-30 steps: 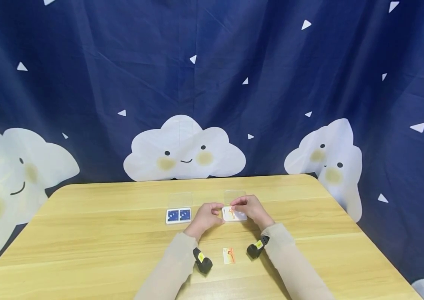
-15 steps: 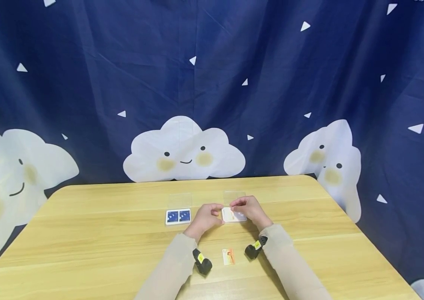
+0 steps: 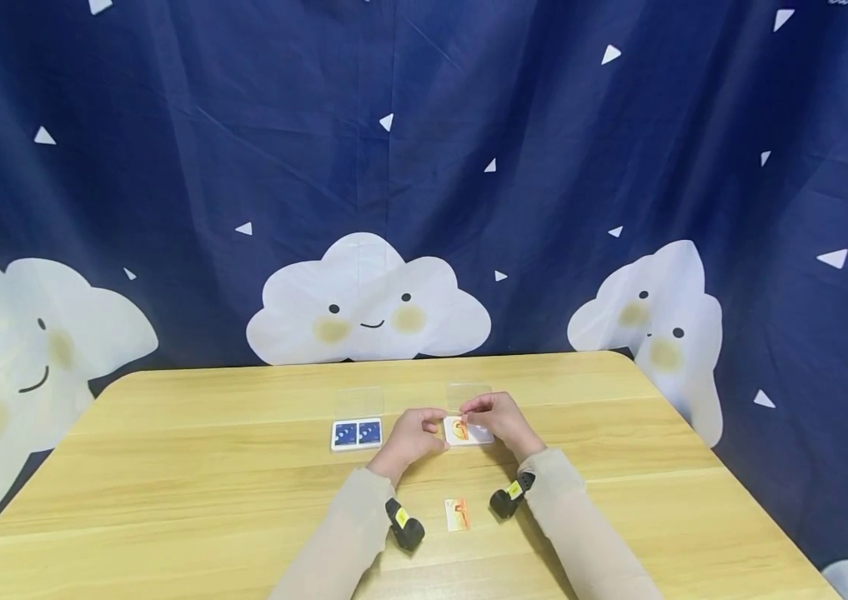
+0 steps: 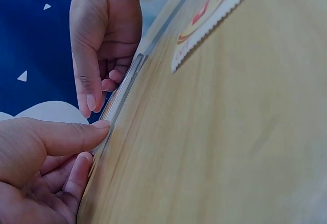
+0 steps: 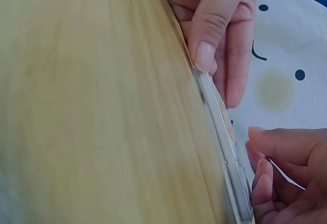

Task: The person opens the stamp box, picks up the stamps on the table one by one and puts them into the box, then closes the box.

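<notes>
My left hand [image 3: 410, 432] holds the near-left corner of a shallow white case [image 3: 479, 437], thumb on its front edge, index finger at its back edge. The case stands flat on the table with its clear lid [image 3: 470, 392] folded back behind it. A small card [image 3: 459, 429] with a round orange and yellow picture lies in the left half. Over the back right of the case is my right hand [image 3: 504, 417], thumb and fingers nearly straight with their tips close together beside the card. In the right wrist view nothing shows between the right fingertips [image 5: 255, 130].
Nearer to me lies a loose orange and white card [image 3: 457, 515], whose wavy edge shows in the left wrist view. To the left stands a second case [image 3: 357, 446] with two dark blue cards [image 3: 346, 432] and its lid open. A blue cloud-printed curtain [image 3: 424, 183] hangs behind the table.
The card in the right case first showed orange, then mostly white, and now shows a round orange and yellow picture. Both hands have stayed nearly in place.
</notes>
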Demonstrator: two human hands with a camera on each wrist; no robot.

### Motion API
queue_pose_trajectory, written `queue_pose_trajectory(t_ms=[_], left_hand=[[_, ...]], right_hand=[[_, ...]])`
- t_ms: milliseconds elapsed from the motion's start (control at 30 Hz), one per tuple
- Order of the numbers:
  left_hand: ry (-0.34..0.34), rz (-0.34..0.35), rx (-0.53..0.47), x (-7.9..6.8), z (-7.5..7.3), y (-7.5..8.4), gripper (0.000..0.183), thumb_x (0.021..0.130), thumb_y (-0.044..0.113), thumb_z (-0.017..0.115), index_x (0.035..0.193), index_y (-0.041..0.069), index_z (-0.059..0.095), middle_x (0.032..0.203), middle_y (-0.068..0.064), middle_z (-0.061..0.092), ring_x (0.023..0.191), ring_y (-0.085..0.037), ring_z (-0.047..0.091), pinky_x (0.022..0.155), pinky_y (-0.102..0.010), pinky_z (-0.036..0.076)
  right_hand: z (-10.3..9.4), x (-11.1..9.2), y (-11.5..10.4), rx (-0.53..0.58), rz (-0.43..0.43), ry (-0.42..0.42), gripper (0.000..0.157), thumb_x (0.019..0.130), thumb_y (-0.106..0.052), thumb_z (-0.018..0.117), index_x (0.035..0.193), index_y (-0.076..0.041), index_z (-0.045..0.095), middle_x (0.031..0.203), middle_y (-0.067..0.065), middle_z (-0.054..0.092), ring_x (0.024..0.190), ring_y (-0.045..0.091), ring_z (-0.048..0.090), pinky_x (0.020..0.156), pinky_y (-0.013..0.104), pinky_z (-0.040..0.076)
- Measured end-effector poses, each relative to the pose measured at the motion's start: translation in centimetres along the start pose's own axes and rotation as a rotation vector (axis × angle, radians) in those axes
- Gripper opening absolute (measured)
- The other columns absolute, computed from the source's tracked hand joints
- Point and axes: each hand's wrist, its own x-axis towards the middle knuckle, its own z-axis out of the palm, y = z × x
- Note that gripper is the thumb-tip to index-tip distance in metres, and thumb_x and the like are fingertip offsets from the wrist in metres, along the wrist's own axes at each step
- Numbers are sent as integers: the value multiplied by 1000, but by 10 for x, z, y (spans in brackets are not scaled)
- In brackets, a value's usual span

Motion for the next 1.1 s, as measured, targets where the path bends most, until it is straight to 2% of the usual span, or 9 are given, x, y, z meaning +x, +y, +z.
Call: queue_pose_trajectory(t_ms=[367, 633, 933, 1100], left_hand=[[-4, -1, -2, -1, -1, 2, 55, 66, -8, 74, 118, 2, 63, 102, -9, 61, 93, -20, 53, 78, -29, 50], [-1, -10, 3, -2, -1, 2, 54, 67, -7, 74, 119, 3, 63, 104, -8, 61, 93, -20, 54, 78, -29, 50], [4, -7, 9, -1, 0, 1, 55, 66, -7, 75, 119, 4, 63, 102, -7, 62, 93, -20, 54, 78, -29, 50], [2, -3, 14, -1, 1, 1, 55, 66, -6, 74, 119, 3, 63, 105, -8, 62, 95, -21, 55, 79, -31, 50]], right_hand=[[-5, -5, -3, 14, 0, -7, 11, 77, 1, 70, 88, 2, 72, 79, 6, 67, 74, 13, 56, 64, 21, 44], [-11, -12, -4, 60, -16, -57, 14, 78, 1, 69, 91, 5, 70, 84, 6, 68, 75, 12, 56, 66, 23, 44], [-14, -30, -9, 56, -64, -109, 18, 79, -2, 70, 94, 9, 69, 87, 13, 70, 72, 9, 56, 62, 21, 45], [-15, -40, -11, 59, -65, -142, 18, 79, -4, 71, 93, 7, 69, 87, 9, 70, 72, 8, 56, 63, 20, 46]])
